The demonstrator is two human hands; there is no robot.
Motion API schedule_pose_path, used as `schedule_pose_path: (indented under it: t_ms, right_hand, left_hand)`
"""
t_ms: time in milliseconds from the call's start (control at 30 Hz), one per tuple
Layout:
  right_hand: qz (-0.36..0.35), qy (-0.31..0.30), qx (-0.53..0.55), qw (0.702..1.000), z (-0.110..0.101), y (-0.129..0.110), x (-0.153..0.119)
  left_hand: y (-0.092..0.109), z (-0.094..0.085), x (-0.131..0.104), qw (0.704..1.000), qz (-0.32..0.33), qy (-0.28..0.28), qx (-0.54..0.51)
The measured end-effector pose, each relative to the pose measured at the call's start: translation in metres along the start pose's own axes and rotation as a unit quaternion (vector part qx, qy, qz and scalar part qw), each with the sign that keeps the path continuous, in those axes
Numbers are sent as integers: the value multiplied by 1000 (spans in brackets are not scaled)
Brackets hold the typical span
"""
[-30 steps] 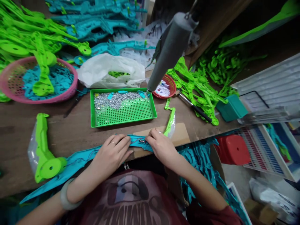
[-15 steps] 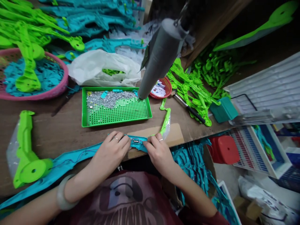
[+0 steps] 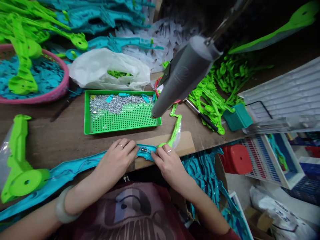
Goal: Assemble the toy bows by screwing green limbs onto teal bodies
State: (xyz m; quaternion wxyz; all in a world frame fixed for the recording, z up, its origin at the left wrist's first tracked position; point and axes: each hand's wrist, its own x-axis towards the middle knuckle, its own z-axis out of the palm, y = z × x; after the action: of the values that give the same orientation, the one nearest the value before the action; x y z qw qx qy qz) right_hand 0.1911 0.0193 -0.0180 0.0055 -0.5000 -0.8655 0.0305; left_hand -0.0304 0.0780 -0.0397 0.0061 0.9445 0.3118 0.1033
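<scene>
A long blue plastic shell (image 3: 77, 166) lies along the table's front edge, hollow side up, with thin wires running inside. Near its right end sits a small dark component with shiny parts (image 3: 144, 150), framed by both hands. My left hand (image 3: 120, 156) has its fingers closed over the shell just left of that component. On the other side, my right hand (image 3: 166, 160) pinches the shell's right end; its fingertips hide what lies beneath. A green plastic arm with a clear part (image 3: 177, 131) touches the right hand's far side. Under the shell's right end is a cardboard piece (image 3: 186, 141).
A grey electric screwdriver (image 3: 182, 73) hangs over the right end of a green tray (image 3: 122, 128) of screws. Another green arm (image 3: 18, 146) rests at left. Behind are a pink basket (image 3: 65, 76), a white bag (image 3: 87, 70) and a black-handled hammer-like tool (image 3: 208, 121).
The hanging screwdriver has swung right and nearer. Both hands keep their grip on the shell, with only slight finger movement. The whole view has shifted a little.
</scene>
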Motion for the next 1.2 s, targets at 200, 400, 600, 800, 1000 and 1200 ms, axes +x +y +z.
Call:
schedule_pose_path:
  t_ms: [200, 400, 600, 800, 1000, 1200]
  right_hand:
    - [-165, -100, 17, 981, -13, 19, 16]
    - [-175, -167, 44, 969, -20, 24, 33]
    - [-171, -75, 68, 980, -13, 27, 19]
    - [-216, 14, 44, 975, 2, 32, 23]
    - [-175, -33, 73, 981, -2, 39, 23]
    - [-128, -37, 89, 987, -4, 30, 20]
  left_hand:
    - [-6, 1, 2, 1000, 19, 11, -16]
    - [-12, 7, 3, 998, 11, 7, -55]
    - [-8, 8, 0, 996, -12, 13, -86]
    - [-11, 11, 0, 993, -13, 13, -117]
    - [-11, 14, -2, 990, -33, 3, -138]
    - [-9, 13, -1, 988, -33, -6, -151]
